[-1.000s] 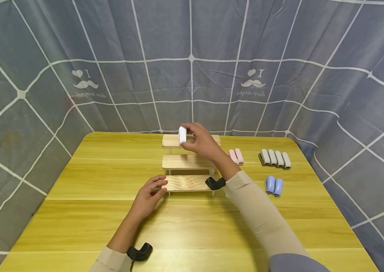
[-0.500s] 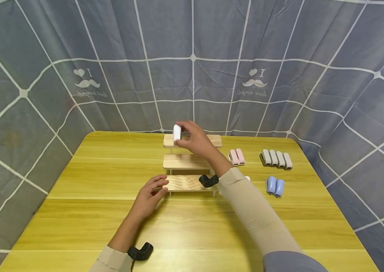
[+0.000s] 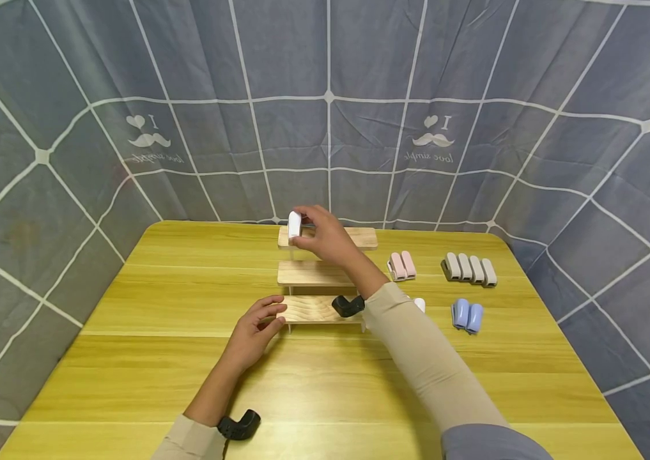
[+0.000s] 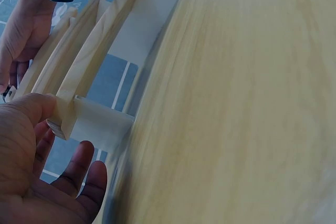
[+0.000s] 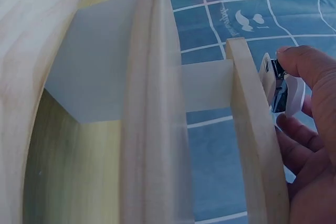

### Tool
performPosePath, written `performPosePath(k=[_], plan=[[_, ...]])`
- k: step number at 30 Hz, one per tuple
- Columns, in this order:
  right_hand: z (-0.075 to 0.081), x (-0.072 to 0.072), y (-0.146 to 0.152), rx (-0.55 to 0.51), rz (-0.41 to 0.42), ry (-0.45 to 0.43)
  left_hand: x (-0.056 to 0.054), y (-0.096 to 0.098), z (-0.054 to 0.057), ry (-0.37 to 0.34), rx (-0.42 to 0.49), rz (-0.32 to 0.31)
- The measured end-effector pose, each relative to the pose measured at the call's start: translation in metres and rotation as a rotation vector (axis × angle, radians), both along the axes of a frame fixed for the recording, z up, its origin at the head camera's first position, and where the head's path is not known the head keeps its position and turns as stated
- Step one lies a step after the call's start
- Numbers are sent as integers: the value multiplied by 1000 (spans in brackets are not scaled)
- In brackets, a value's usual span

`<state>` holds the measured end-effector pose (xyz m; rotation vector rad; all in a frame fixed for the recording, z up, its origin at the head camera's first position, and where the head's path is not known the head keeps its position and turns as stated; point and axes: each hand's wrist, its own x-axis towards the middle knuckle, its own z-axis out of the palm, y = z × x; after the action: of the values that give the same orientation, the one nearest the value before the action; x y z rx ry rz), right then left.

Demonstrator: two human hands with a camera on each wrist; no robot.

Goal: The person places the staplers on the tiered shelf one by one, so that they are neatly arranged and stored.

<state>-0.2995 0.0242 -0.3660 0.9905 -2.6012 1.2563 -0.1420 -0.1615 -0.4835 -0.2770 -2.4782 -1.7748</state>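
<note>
My right hand pinches a small white stapler between thumb and fingers at the left end of the top tier of a three-tier wooden stand. In the right wrist view the stapler, with dark metal inside, is right against that top board; whether its full weight rests there I cannot tell. My left hand holds the left end of the lowest tier. In the left wrist view its thumb lies on the corner of the board, the other fingers around and below it.
Right of the stand lie two pink staplers, a row of several grey-white ones and two blue ones. Another white item peeks out behind my right sleeve. A grey checked curtain surrounds the wooden table.
My right hand has carried the white stapler leftward along the top tier to its left end. The left hand has kept its hold on the lowest tier.
</note>
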Motion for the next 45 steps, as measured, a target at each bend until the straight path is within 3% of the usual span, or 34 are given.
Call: performPosePath(k=[6,12,16,34,45], plan=[[-2,0,-2,27,-7,23,8,5,20,-3,-19,-11],[-2,0,-3,42,-6,17,0,0,2,-4,2,-1],[0,1,-3,38,-7,1,-3,-3,-2,12,12,-10],[3,3,-6,94,-33,-28,-3,-4,-1,23,6,-16],[0,8,3,18,-52,-18,-3,-4,-2,38,3,-12]])
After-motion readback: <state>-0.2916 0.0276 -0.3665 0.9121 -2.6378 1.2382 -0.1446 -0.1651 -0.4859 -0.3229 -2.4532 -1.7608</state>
